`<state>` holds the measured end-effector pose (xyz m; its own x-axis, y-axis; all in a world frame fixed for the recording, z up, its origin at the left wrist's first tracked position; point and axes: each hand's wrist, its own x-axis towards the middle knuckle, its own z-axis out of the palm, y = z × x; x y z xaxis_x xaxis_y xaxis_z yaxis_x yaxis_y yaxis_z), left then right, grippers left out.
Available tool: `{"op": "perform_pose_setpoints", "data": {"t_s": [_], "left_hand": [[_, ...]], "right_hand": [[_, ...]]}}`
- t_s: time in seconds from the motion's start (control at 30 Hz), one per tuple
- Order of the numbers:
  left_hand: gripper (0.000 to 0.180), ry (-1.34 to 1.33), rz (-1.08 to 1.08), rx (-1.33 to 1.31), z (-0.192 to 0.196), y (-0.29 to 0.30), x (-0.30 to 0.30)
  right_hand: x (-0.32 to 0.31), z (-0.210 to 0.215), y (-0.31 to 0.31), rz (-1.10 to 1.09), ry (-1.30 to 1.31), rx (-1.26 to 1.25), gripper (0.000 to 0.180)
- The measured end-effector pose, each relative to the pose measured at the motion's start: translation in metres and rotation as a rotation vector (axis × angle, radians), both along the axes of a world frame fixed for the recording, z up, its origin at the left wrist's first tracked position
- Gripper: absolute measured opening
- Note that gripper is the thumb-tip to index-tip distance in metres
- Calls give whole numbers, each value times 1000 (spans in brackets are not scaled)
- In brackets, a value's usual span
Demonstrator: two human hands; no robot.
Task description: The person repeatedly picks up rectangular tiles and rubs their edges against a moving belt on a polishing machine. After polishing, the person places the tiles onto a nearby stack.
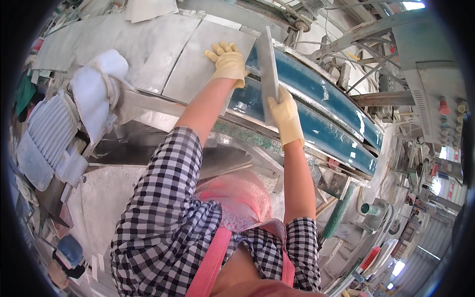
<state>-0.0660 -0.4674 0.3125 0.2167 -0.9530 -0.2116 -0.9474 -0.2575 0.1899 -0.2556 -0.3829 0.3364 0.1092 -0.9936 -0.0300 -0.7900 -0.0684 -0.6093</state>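
Observation:
My left hand [228, 63], in a pale yellow rubber glove, lies with fingers spread on a flat grey slab [193, 64]. This slab is at the end of a row, beside another large grey slab [133, 47]. In my right hand [287, 113], gloved the same way, is the near edge of a thin grey tile [268, 69], tilted up on its edge. It stands over a blue conveyor belt [311, 123], just right of the flat slab. The fingers behind the tile are partly hidden.
A ribbed motor [47, 131] and a whitish rounded cover [94, 81] sit at the left. On the right is a control cabinet [435, 99] with a red button [443, 106]. A green pipe [339, 210] stands below the belt. Metal beams [383, 99] cross beyond it.

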Motion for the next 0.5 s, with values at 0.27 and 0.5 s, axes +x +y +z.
{"op": "perform_pose_setpoints", "data": {"t_s": [0.27,0.5], "left_hand": [[81,-140,-86,234,9,-20,-15],[49,575,43,-153,35,-20,71]], "right_hand": [[-7,-4,-6,-40,-48,21,54],[-4,-5,-26,43,-187,47,49]]}}
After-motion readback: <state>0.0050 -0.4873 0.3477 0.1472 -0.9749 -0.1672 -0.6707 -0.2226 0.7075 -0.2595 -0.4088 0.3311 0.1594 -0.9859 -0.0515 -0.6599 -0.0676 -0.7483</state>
